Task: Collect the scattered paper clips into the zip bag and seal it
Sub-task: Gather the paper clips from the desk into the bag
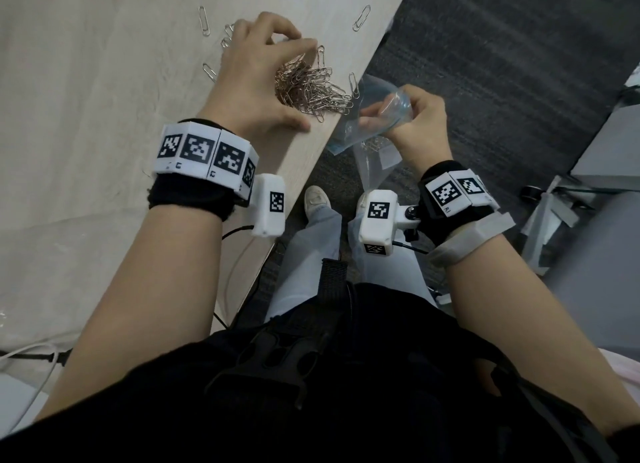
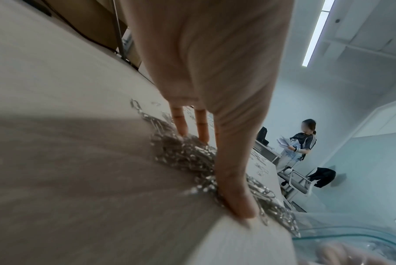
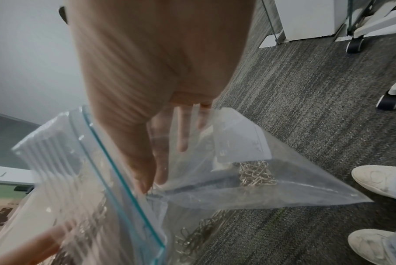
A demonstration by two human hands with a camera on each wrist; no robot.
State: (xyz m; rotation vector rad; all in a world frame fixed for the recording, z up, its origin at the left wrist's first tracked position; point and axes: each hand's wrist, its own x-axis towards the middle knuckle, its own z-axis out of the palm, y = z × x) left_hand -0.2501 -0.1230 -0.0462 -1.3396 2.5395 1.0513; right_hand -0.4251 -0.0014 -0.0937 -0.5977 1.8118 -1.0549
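A heap of silver paper clips (image 1: 311,88) lies on the pale table (image 1: 86,99) close to its right edge. My left hand (image 1: 306,85) arches over the heap, fingertips on its far side and thumb on the table at the near side. The left wrist view shows these fingers (image 2: 181,129) touching the heap of clips (image 2: 188,157). My right hand (image 1: 384,112) grips the clear zip bag (image 1: 349,130) just off the table edge, mouth held open beside the heap. Some clips (image 3: 256,174) lie inside the bag (image 3: 238,193). Single clips (image 1: 204,21) are scattered farther back.
More loose clips (image 1: 362,17) sit near the far table edge. Grey carpet (image 1: 502,64) lies below the bag, with my white shoes (image 1: 317,199) on it. Chair casters (image 3: 354,44) stand to the right. Another person (image 2: 299,143) stands across the room.
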